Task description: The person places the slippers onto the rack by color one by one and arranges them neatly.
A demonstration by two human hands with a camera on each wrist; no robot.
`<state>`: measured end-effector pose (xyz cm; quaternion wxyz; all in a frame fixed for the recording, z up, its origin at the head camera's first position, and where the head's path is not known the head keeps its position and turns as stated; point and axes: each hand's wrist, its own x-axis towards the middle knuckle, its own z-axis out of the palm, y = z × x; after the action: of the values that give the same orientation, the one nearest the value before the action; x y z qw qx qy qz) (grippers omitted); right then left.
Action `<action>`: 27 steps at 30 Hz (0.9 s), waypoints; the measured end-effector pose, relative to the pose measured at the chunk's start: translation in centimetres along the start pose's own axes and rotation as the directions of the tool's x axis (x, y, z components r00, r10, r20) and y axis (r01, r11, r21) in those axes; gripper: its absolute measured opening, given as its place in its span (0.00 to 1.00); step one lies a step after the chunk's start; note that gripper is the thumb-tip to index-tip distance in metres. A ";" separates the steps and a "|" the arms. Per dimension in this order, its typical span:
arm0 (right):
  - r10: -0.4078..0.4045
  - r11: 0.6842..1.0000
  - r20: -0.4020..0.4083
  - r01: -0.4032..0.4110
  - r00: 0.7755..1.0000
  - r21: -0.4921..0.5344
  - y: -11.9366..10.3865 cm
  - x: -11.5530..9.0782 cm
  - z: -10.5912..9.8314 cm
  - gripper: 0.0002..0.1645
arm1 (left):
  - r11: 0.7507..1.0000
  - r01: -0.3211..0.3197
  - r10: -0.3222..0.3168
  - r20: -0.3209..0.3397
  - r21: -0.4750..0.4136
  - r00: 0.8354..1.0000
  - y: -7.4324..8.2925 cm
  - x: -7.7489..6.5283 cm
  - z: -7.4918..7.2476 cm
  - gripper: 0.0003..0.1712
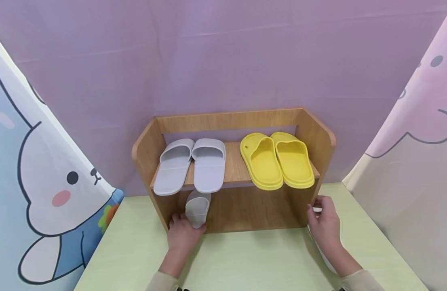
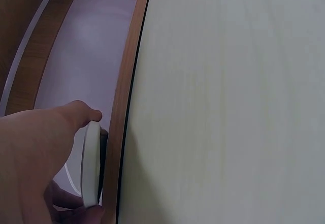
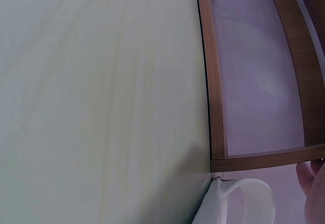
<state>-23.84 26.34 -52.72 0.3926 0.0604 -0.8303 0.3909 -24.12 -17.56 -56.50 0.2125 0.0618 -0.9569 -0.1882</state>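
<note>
My left hand (image 1: 184, 234) grips the near end of a grey slide slipper (image 1: 197, 209) on the lower level of a wooden shoe rack (image 1: 228, 121), near its left side panel. In the left wrist view the thumb and fingers pinch opposite edges of the slipper's sole (image 2: 91, 165). My right hand (image 1: 324, 222) is at the front edge of the right side panel, thumb and fingers bent against it. Beneath that hand a white slipper (image 1: 323, 254) stands outside the rack, mostly hidden; its strap (image 3: 250, 184) shows in the right wrist view.
On the upper shelf stand a pair of grey slides (image 1: 209, 171) at left and a pair of yellow clogs (image 1: 267, 167) at right. The rack stands on a pale green table (image 1: 252, 262) against a purple cloth (image 1: 227, 60). Cartoon-printed cloths hang on both sides.
</note>
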 end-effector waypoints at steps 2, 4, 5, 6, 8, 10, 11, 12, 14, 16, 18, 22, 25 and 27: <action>0.002 1.000 0.001 -0.002 1.000 0.001 0.0 0.0 0.0 0.19 | 1.000 0.003 -0.003 0.015 0.004 1.000 0.0 0.0 0.0 0.53; 0.004 1.000 0.001 -0.004 1.000 0.005 0.0 0.0 0.0 0.19 | 1.000 0.008 -0.009 0.032 0.010 0.999 0.1 0.0 0.0 0.54; 0.004 1.000 0.001 -0.004 1.000 0.005 0.0 0.0 0.0 0.19 | 1.000 0.010 -0.011 0.039 0.012 0.999 0.1 0.0 -0.1 0.55; 0.003 1.000 0.001 -0.003 1.000 0.007 0.0 -0.1 0.0 0.19 | 1.000 0.012 -0.012 0.046 0.015 0.999 0.1 0.0 -0.1 0.55; 0.002 1.000 0.001 -0.002 1.000 0.008 0.0 -0.1 0.0 0.19 | 1.000 0.013 -0.014 0.057 0.020 0.998 0.2 -0.1 -0.1 0.56; 0.000 1.000 0.003 0.000 1.000 0.008 0.1 -0.1 0.0 0.19 | 1.000 0.012 -0.014 0.064 0.024 0.998 0.1 -0.1 -0.2 0.58; 0.000 1.000 0.003 0.000 1.000 0.007 0.1 -0.1 0.0 0.19 | 1.000 0.012 -0.013 0.064 0.023 0.998 0.1 -0.1 -0.1 0.58; 0.001 1.000 0.003 -0.001 1.000 0.007 0.1 -0.1 0.0 0.19 | 1.000 0.010 -0.011 0.064 0.023 0.998 0.1 -0.1 -0.2 0.59; 0.002 1.000 0.002 -0.002 1.000 0.009 0.1 -0.1 0.0 0.19 | 1.000 0.007 -0.008 0.057 0.024 0.998 0.1 -0.2 -0.2 0.59; 0.006 1.000 0.000 -0.006 1.000 0.013 0.1 -0.1 0.0 0.19 | 1.000 0.003 -0.005 0.052 0.023 0.999 0.1 -0.2 -0.3 0.60; 0.008 1.000 -0.003 -0.008 1.000 0.016 0.2 -0.1 0.1 0.19 | 1.000 0.001 -0.002 0.047 0.019 0.999 0.1 -0.3 -0.4 0.60; 0.009 1.000 -0.001 -0.009 1.000 0.014 0.3 -0.1 0.1 0.19 | 1.000 0.000 0.000 0.039 0.012 0.999 0.2 -0.4 -0.6 0.60; 0.012 1.000 0.002 -0.012 1.000 0.012 0.3 -0.1 0.1 0.19 | 1.000 0.001 -0.001 0.040 0.007 0.999 0.3 -0.4 -0.9 0.60; 0.015 1.000 0.003 -0.015 1.000 0.012 0.3 -0.1 0.1 0.19 | 1.000 0.004 -0.004 0.047 0.006 0.999 0.3 -0.4 -1.0 0.60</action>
<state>-23.99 26.47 -53.00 0.3882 0.0572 -0.8289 0.3987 -23.39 -17.51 -55.68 0.1894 0.0597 -0.9620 -0.1873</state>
